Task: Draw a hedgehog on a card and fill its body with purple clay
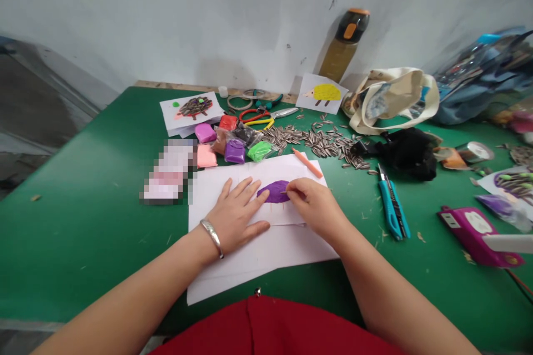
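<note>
A flat purple oval of clay (275, 192) lies on a small white paper (291, 215), with short orange lines drawn beneath it. My left hand (239, 211) rests flat with spread fingers on the paper, its index fingertip at the oval's left end. At the other end my right hand (310, 202) is closed in a pinch on a thin pale stick (284, 192), whose tip meets the purple clay. Larger white sheets (233, 272) lie under both hands. An orange pen (307, 163) lies along the paper's upper right edge.
Clay packets (235, 151), scissors (272, 116) and sunflower seeds (328, 141) lie beyond the paper. A teal utility knife (391, 205), blade showing, lies right. A blurred-out phone (169, 172) is left. A bottle (343, 44), hedgehog picture (322, 94) and cloth bag (391, 100) stand behind.
</note>
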Tool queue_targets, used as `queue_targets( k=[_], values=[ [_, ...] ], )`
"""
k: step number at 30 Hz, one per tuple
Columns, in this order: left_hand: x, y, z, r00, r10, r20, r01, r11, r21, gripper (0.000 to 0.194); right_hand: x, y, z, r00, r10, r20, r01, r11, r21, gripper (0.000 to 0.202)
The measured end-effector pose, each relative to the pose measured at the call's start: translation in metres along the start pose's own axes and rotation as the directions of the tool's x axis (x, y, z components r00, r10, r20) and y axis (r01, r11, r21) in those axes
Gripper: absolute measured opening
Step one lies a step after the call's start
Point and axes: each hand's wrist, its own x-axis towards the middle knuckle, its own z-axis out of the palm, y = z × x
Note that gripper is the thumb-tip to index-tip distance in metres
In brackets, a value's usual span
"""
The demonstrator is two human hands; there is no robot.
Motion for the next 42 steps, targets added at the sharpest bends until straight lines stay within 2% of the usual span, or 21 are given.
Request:
queue_targets(
  k=[10,17,21,28,35,42],
  values=[
    [0.002,0.005,-0.004,1.000,-0.003,0.028,0.003,1.000,0.008,0.050,-0.003,-0.003,0.000,0.996,-0.054,0.067,0.057,0.997,-0.045,0.017],
    [0.001,0.007,-0.002,1.000,-0.016,0.012,0.016,1.000,0.004,0.059,-0.003,-0.001,0.008,0.980,-0.160,0.121,0.178,0.972,-0.151,0.020],
    [0.002,0.007,-0.002,1.000,-0.008,0.022,0.007,1.000,0.027,0.055,-0.003,-0.004,0.009,0.986,-0.141,0.091,0.157,0.965,-0.211,0.022],
    [0.002,0.007,-0.003,0.999,-0.013,0.037,0.012,1.000,0.016,0.060,-0.003,-0.003,0.001,0.995,-0.069,0.077,0.076,0.994,-0.082,0.016],
    [0.002,0.006,-0.004,0.999,-0.009,0.049,0.007,0.999,0.041,0.054,-0.002,-0.004,0.009,0.985,-0.125,0.117,0.148,0.966,-0.214,0.022],
    [0.001,0.007,-0.003,0.998,-0.020,0.053,0.018,0.999,0.034,0.056,-0.003,-0.003,0.006,0.989,-0.106,0.102,0.122,0.979,-0.162,0.020]
  ],
)
